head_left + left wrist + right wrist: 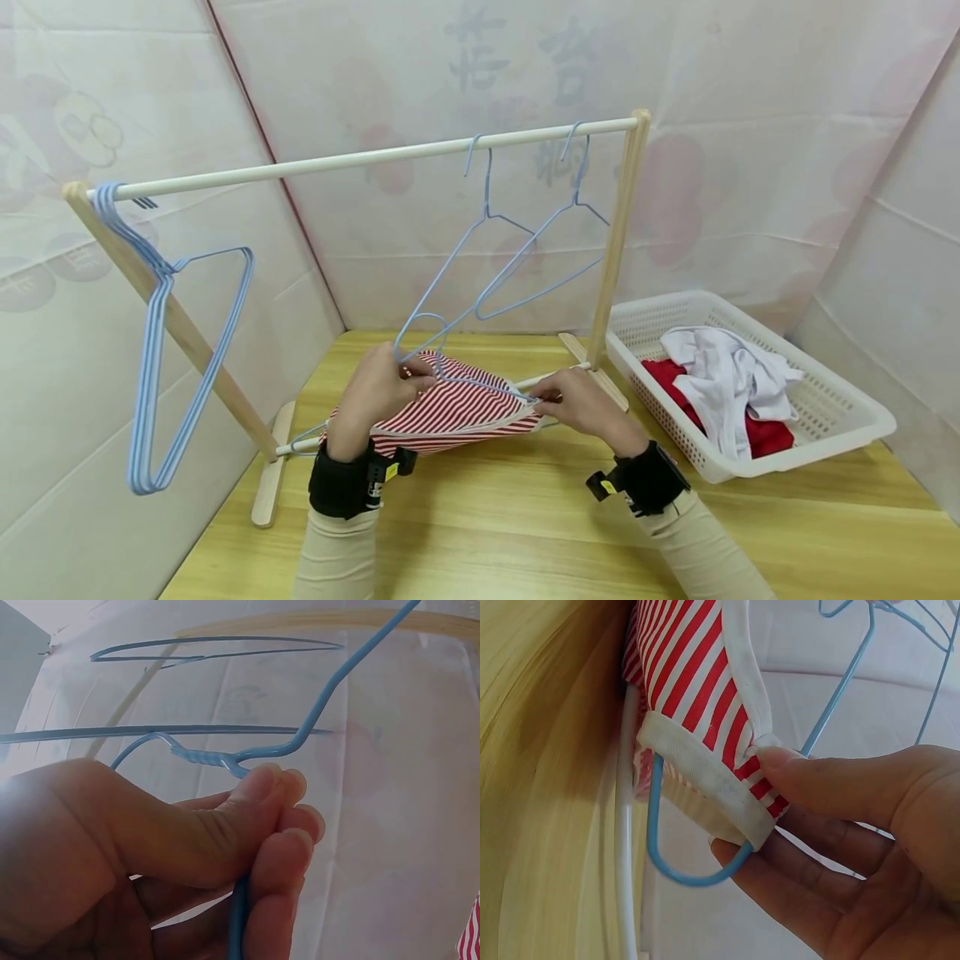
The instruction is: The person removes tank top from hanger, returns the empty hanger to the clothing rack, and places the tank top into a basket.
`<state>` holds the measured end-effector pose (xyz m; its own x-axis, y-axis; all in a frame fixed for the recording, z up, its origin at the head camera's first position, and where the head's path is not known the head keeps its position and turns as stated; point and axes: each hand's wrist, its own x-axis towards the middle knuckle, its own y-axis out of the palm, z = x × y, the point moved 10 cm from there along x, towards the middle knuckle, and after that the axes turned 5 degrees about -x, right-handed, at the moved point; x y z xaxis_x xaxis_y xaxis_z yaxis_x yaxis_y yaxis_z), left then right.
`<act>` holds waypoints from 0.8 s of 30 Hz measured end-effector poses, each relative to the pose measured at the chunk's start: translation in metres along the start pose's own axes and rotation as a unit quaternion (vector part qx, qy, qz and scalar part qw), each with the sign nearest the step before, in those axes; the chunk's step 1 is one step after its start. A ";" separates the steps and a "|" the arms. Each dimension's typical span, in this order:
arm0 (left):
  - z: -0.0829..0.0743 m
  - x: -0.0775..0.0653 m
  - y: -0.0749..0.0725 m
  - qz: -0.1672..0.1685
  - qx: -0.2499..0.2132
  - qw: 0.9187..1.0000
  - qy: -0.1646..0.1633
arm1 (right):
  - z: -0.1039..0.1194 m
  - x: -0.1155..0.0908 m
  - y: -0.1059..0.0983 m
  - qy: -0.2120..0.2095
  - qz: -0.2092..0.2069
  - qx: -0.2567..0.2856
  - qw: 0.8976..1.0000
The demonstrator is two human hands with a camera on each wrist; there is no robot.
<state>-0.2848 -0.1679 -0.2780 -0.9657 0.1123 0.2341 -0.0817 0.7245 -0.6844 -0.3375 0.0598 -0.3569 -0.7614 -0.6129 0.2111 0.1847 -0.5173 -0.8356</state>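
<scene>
A red-and-white striped sleeveless top (465,404) with white trim is spread out below the rack's rail. Inside it is a blue wire hanger (487,385). My left hand (378,387) pinches this hanger just beside its twisted neck (206,756), its hook rising above the fingers. At the other end, my right hand (581,404) pinches the top's trimmed shoulder edge between thumb and fingers. In the right wrist view the rounded hanger end (694,879) pokes out through the trimmed opening (705,780), close to the fingertips. The top's far left part is hidden behind my left hand.
Over the table (487,533) stands a rack with a white rail (360,158) and wooden posts. Two blue hangers hang right of centre, one just above my left hand; several more (153,333) bunch at the left. A white basket (840,425) at right holds white and red clothes.
</scene>
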 end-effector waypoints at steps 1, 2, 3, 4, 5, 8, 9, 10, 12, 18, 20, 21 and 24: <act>0.000 0.000 -0.001 -0.001 -0.001 1.000 -0.001 | -0.001 0.000 0.000 0.001 0.001 -0.001 1.000; 0.001 0.000 -0.003 -0.002 -0.002 1.000 -0.001 | -0.002 0.001 -0.001 0.003 0.001 -0.001 1.000; 0.001 -0.001 -0.004 -0.004 -0.004 1.000 -0.003 | -0.003 0.000 -0.001 0.005 0.000 -0.003 1.000; 0.002 -0.001 -0.005 -0.005 -0.003 1.000 -0.005 | -0.004 0.000 -0.002 0.006 0.000 -0.002 1.000; 0.002 -0.002 -0.007 -0.007 -0.001 1.000 -0.004 | -0.005 0.000 -0.002 0.007 -0.001 -0.003 1.000; 0.003 -0.003 -0.011 -0.010 0.003 1.000 -0.008 | -0.008 0.000 -0.004 0.008 -0.008 -0.013 1.000; 0.004 -0.004 -0.013 -0.011 0.005 1.000 -0.011 | -0.009 0.000 -0.005 0.007 -0.010 -0.018 1.000; 0.005 -0.005 -0.014 -0.012 0.008 1.000 -0.011 | -0.010 0.000 -0.005 0.006 -0.012 -0.022 1.000; 0.007 -0.006 -0.017 -0.013 0.008 1.000 -0.014 | -0.011 0.000 -0.006 0.010 -0.015 -0.032 0.999; 0.011 -0.007 -0.023 -0.018 0.002 1.000 -0.016 | -0.016 0.000 -0.009 0.025 -0.017 -0.041 0.999; 0.011 -0.007 -0.024 -0.019 0.004 1.000 -0.013 | -0.017 0.000 -0.009 0.027 -0.018 -0.041 0.999; 0.010 -0.007 -0.025 -0.020 0.005 1.000 -0.011 | -0.018 0.000 -0.010 0.030 -0.018 -0.037 0.999; 0.010 -0.007 -0.028 -0.023 0.006 1.000 -0.005 | -0.020 -0.001 -0.010 0.034 -0.017 -0.028 0.999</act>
<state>-0.2786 -0.1954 -0.2673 -0.9634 0.0725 0.2582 -0.1286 0.7201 -0.6819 -0.3510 0.0767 -0.3589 -0.8070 -0.5533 0.2063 0.1254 -0.5019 -0.8558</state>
